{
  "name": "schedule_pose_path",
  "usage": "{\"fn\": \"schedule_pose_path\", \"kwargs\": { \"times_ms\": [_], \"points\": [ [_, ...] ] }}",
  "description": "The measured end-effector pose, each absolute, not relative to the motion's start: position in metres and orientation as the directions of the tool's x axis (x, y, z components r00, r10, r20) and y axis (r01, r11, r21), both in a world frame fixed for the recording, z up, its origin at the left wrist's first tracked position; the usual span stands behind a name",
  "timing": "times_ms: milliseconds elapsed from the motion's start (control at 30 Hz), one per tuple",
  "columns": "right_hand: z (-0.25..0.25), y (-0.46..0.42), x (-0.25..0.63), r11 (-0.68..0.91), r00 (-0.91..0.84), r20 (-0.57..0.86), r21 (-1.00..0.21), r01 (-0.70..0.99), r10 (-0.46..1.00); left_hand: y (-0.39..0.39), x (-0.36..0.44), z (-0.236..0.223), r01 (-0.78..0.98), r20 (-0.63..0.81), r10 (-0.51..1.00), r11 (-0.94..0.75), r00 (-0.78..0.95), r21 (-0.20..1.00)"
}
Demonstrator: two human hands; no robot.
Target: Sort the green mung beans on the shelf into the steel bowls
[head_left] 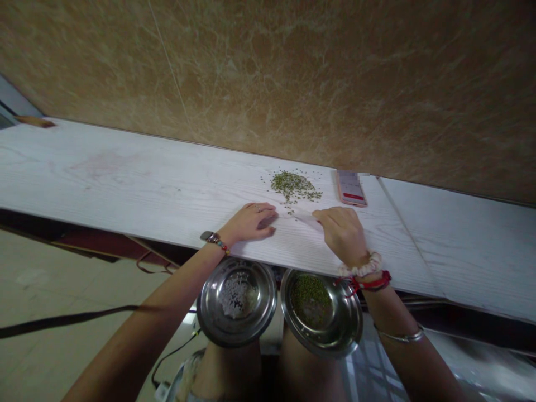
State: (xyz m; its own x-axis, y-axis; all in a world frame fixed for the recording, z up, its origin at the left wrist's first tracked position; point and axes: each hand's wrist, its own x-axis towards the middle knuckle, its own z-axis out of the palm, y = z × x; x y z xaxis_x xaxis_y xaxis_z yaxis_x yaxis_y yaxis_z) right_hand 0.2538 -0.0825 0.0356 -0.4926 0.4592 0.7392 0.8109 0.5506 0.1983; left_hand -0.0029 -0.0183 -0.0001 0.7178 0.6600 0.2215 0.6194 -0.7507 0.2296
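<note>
Small green beans [288, 184] lie in a loose patch on the white wooden tabletop [201, 178], with a few strays toward me. My left hand [251, 221] rests on the surface just left and near of them, its thumb apart from the fingers and nothing visible in it. On the other side, my right hand [343, 231] is closed on a thin whitish strip [309, 218], maybe paper or plastic. The strip points left, its tip close to the nearest stray beans. My right fingertips are partly hidden by the hand itself.
Two steel bowls rest on my legs below the table edge: the left bowl [205, 318] holds white grains, the right bowl [354, 329] green beans. A phone [352, 188] lies right of the patch. A brown marbled wall [268, 72] rises behind. A dark strap [71, 320] hangs left.
</note>
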Motion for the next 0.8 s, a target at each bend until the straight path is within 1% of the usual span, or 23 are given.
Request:
{"fn": "schedule_pose_path", "kwargs": {
  "times_ms": [100,200,567,800],
  "points": [
    [0.038,-0.085,0.256,0.553,-0.489,0.752,0.201,0.808,0.441,-0.019,-0.003,0.001,0.626,0.214,0.665,-0.746,0.715,0.228],
    [0.039,-0.086,0.257,0.536,-0.470,0.751,0.185,0.824,0.463,-0.019,-0.003,0.002,0.627,0.209,0.667,-0.745,0.715,0.229],
    [0.036,-0.092,0.257,0.562,-0.464,0.733,0.135,0.816,0.498,-0.017,-0.004,0.000,0.619,0.220,0.658,-0.752,0.720,0.225],
    [0.042,-0.094,0.255,0.571,-0.475,0.742,0.152,0.806,0.473,-0.017,-0.004,-0.001,0.621,0.223,0.661,-0.750,0.717,0.228]
  ]
}}
